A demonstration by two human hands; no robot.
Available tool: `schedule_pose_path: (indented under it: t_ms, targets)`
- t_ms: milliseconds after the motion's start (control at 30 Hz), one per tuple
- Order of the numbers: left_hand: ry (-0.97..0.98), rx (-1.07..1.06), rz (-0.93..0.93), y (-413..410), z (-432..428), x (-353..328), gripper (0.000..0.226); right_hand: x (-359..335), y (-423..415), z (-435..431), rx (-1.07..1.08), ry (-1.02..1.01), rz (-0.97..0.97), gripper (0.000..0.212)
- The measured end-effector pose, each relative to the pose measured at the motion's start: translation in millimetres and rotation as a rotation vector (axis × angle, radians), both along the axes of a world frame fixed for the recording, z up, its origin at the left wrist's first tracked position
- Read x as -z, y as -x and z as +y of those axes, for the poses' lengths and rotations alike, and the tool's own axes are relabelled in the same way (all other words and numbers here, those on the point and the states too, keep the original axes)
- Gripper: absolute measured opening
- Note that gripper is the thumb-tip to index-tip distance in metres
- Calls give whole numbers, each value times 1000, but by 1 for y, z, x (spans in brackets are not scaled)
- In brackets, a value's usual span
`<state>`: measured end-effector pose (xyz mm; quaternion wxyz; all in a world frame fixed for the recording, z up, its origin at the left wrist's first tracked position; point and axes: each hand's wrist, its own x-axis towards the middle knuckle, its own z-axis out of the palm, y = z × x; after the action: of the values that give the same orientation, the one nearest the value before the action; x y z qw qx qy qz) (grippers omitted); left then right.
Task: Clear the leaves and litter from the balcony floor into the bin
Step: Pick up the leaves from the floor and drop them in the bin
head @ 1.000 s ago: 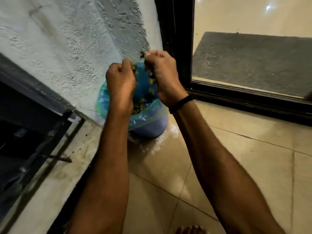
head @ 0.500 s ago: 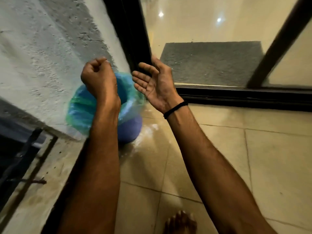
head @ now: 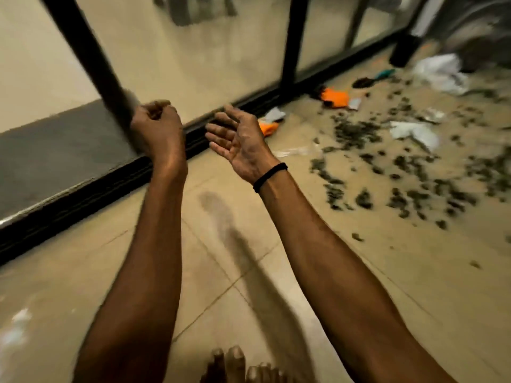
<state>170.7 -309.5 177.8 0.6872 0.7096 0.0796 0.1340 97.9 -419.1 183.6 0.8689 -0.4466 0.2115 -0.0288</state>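
Beige tile floor point(head: 414, 286), dk green leaves point(head: 354, 131), orange litter point(head: 333, 97), white litter point(head: 414, 132).

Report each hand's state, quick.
Left hand: closed, fingers curled, nothing visible in it.
Right hand: open, palm showing, empty.

dim warm light, heavy motion blur
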Motion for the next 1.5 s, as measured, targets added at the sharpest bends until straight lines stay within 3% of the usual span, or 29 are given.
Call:
schedule_pose_path:
  t_ms: [200,400,467,600,667,767,867,967,1067,1200,1300,1433,1500]
  targets:
    - [-189,452,82,57,-163,21,18,14,106,-139,427,106,108,32]
    - [-437,768,8,93,-223,45,21,46,157,-182,655,257,230,9]
    - [-602,857,3,93,-230,63,22,67,159,-192,636,440,361,10]
    - [-983,974,72,92,-218,112,47,117,173,-208,364,882,853,11]
    - [-1077,1036,116,95,-203,141,53,142,186,-207,241,960,1026,21]
    - [-1137,1101,132,103,-184,182,61,180,198,-194,146,982,1129,50]
    - [-1126,1160,38,127,-169,213,64,206,204,-180,206,983,1108,59]
    - [-1123,1149,-135,143,-161,236,61,215,202,-178,270,1069,1017,34]
    - [-1049,1105,-254,147,-162,245,46,217,197,-181,286,1116,951,14]
    - [-909,1051,-332,151,-158,256,24,219,196,-187,382,1060,895,20]
    - [-872,1009,-303,153,-158,260,15,222,198,-186,359,1135,833,40]
    - [-878,892,-227,154,-173,257,15,231,191,-175,214,1341,705,20]
    - [-741,845,-85,150,-178,251,18,237,186,-169,160,1441,671,15]
